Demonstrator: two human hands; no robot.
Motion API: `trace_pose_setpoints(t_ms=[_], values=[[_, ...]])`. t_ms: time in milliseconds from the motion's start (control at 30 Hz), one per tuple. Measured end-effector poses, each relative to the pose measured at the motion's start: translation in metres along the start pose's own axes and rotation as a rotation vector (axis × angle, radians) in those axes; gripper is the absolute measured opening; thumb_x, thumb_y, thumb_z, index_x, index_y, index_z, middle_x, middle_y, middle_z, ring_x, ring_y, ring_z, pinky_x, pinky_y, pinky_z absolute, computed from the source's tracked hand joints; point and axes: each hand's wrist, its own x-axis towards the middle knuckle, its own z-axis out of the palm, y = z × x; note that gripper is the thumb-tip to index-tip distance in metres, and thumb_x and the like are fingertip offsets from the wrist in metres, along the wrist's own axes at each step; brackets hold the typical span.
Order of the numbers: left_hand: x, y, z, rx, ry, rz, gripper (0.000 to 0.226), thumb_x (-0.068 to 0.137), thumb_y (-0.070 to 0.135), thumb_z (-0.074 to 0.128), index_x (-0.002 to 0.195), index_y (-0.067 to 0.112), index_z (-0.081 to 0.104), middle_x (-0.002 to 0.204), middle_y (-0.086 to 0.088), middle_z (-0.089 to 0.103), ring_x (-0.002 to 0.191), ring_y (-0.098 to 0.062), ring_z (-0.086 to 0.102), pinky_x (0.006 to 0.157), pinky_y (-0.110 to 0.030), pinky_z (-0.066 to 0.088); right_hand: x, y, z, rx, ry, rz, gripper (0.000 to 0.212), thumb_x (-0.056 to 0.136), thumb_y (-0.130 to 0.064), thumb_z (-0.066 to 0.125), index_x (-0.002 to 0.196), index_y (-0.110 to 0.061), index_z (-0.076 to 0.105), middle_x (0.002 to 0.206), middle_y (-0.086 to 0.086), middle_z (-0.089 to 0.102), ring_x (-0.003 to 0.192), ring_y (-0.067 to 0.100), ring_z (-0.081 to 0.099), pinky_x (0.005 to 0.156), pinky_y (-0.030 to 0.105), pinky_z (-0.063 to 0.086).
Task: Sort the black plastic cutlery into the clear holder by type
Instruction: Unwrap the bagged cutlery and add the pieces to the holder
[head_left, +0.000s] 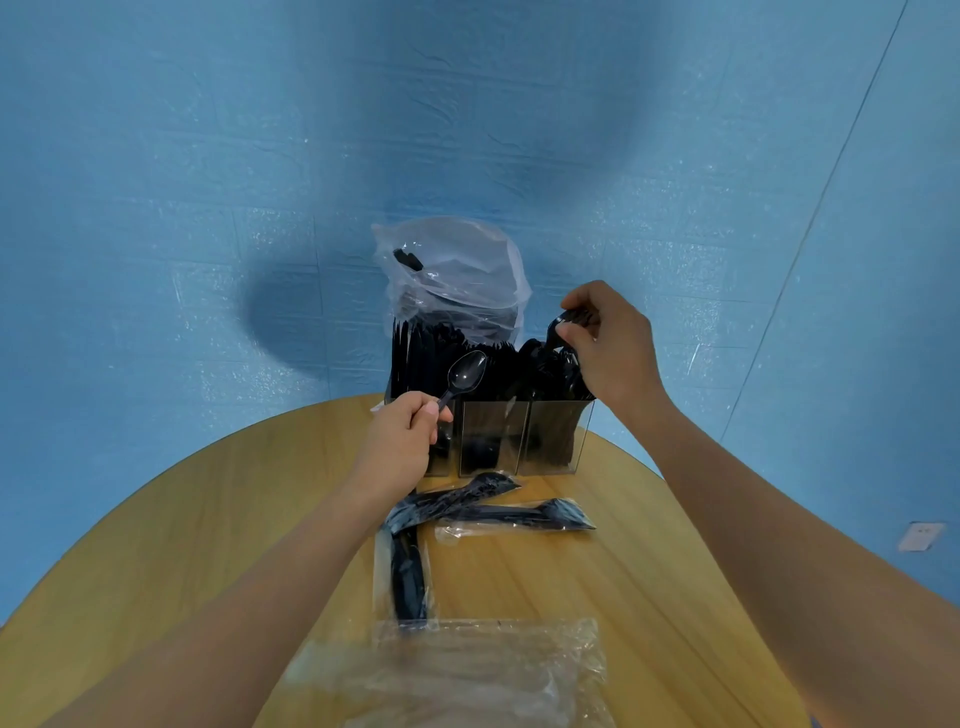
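Observation:
A clear holder (550, 457) with three compartments stands at the far edge of the round wooden table, packed with black plastic cutlery. My left hand (402, 441) grips the handle of a black spoon (465, 371), bowl up, in front of the holder's left compartment. Over the right compartment, my right hand (610, 345) pinches a black spoon (558, 327) above the other pieces standing there. Three sealed packets of black cutlery (452, 501) (530, 517) (408, 577) lie on the table just in front of the holder.
A clear plastic bag (452, 275) holding more black cutlery leans behind the holder against the blue wall. Empty clear wrappers (467, 670) lie at the near table edge. The wooden table (208, 509) has bare surface on both sides.

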Motion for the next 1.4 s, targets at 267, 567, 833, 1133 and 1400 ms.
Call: trace_pose_setpoints(t_ms=[267,567,833,1133,1400], values=[[0.005,-0.005,-0.004,0.014,0.003,0.000,0.028,0.102,0.020,0.035,0.096,0.014,0.062,0.069,0.002,0.047,0.057,-0.007,0.039,0.054,-0.018,0.031,-0.015,0.010,0.046,-0.018,-0.054,0.004,0.021,0.079,-0.009,0.074,0.091,-0.008,0.057,0.094,0.003,0.050,0.074,0.013,0.051,0.073,0.020,0.045],[0.007,0.002,0.004,0.046,-0.016,0.036,0.027,0.102,0.020,0.036,0.095,0.016,0.061,0.068,0.004,0.048,0.055,-0.007,0.039,0.047,-0.013,0.033,-0.024,0.005,0.051,-0.158,-0.055,-0.176,0.026,0.095,-0.019,0.054,0.114,-0.007,0.067,0.107,0.010,0.060,0.103,0.024,0.049,0.080,0.021,0.032],[0.005,0.028,0.032,-0.092,-0.213,0.042,0.029,0.102,0.019,0.035,0.091,0.016,0.062,0.064,0.005,0.045,0.045,-0.002,0.034,0.044,-0.013,0.030,-0.031,0.021,0.002,0.703,-0.256,0.344,0.021,0.095,-0.007,0.052,0.110,-0.014,0.064,0.085,-0.001,0.061,0.068,0.005,0.054,0.065,0.018,0.044],[0.005,0.049,0.065,-0.237,-0.391,-0.033,0.033,0.102,0.018,0.035,0.084,0.015,0.062,0.063,0.004,0.046,0.051,-0.006,0.036,0.043,-0.012,0.030,-0.031,0.046,-0.038,0.854,-0.208,0.350,0.006,0.079,-0.011,0.061,0.083,-0.008,0.060,0.076,0.007,0.061,0.055,0.007,0.049,0.055,0.016,0.043],[0.016,0.024,0.076,0.545,-0.191,0.441,0.039,0.097,0.019,0.047,0.136,0.016,0.043,0.131,0.002,0.042,0.118,-0.014,0.044,0.095,-0.025,0.039,-0.008,0.052,-0.071,0.611,0.062,0.225,0.020,0.085,-0.006,0.066,0.070,-0.008,0.053,0.066,0.006,0.055,0.044,0.007,0.040,0.046,0.018,0.036]])
